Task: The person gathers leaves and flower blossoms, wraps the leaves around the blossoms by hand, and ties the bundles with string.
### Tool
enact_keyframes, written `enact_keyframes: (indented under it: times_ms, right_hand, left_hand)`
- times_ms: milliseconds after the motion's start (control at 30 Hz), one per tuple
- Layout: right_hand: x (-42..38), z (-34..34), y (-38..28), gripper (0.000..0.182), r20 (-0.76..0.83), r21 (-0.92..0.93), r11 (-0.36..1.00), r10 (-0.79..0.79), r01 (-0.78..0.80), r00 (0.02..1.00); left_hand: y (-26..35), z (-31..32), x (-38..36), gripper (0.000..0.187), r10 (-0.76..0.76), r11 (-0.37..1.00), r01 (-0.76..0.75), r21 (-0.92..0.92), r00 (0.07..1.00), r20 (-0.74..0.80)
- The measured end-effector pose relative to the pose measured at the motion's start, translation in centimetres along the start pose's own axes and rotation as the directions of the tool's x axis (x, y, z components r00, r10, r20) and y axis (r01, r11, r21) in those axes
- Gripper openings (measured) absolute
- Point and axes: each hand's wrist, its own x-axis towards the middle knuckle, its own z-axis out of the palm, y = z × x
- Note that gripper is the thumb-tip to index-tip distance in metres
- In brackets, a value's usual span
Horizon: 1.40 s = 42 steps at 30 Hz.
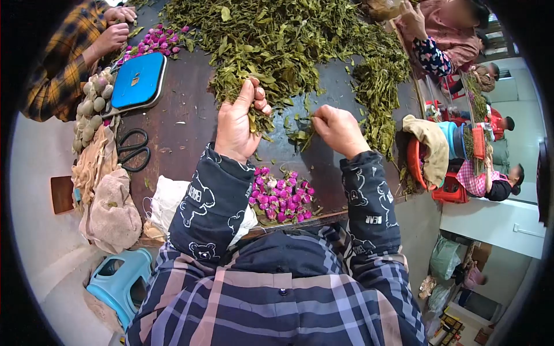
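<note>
My left hand (239, 124) is closed around a bunch of dried green leaves (261, 122), which poke out below the fingers. My right hand (339, 130) has its thumb and forefinger pinched on a few leaves (301, 137) over the dark table (190, 135). Just beyond both hands spreads a large heap of dried leaves (271, 40). Nearer my body, between my forearms, lies a small pile of magenta globe-shaped flowers (280, 196). The tips of my right fingers are partly hidden by the leaves.
To the left are a blue scale (137, 81), black scissors (133, 150) and a pinkish cloth (115, 210). More magenta flowers (158, 43) lie beside a co-worker's hands (115, 34). At right stands a red basket (416, 164) under a cloth. A blue stool (118, 282) sits below.
</note>
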Motion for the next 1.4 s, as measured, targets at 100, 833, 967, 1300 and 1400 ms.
enact_keyframes:
  times_ms: [100,833,967,1300,1400]
  right_hand:
    - [0.4,0.6,-0.8,0.016,-0.008,-0.045,0.996,-0.078,0.077,0.997]
    - [-1.8,-1.9,3.2,0.014,0.119,0.245,0.965,0.065,-0.093,0.991]
    - [-2.1,-0.1,2.4,0.015,0.035,0.070,0.997,-0.037,0.034,0.999]
    - [-0.8,1.2,1.1,0.015,-0.080,-0.122,0.992,-0.034,0.024,0.996]
    - [0.6,1.1,0.9,0.015,-0.150,-0.099,0.994,-0.071,0.056,0.986]
  left_hand:
    - [0.0,0.1,-0.1,0.018,0.018,0.997,-0.017,0.072,1.000,-0.013]
    - [-1.3,0.6,-0.9,0.016,-0.014,0.954,0.050,0.296,0.992,-0.124]
    - [-1.4,0.7,-1.0,0.016,-0.019,0.945,0.059,0.323,0.992,-0.125]
    - [-1.7,0.9,-1.3,0.018,-0.007,0.926,0.056,0.373,0.991,-0.131]
    - [-1.7,1.0,-1.3,0.018,-0.013,0.922,0.065,0.382,0.990,-0.137]
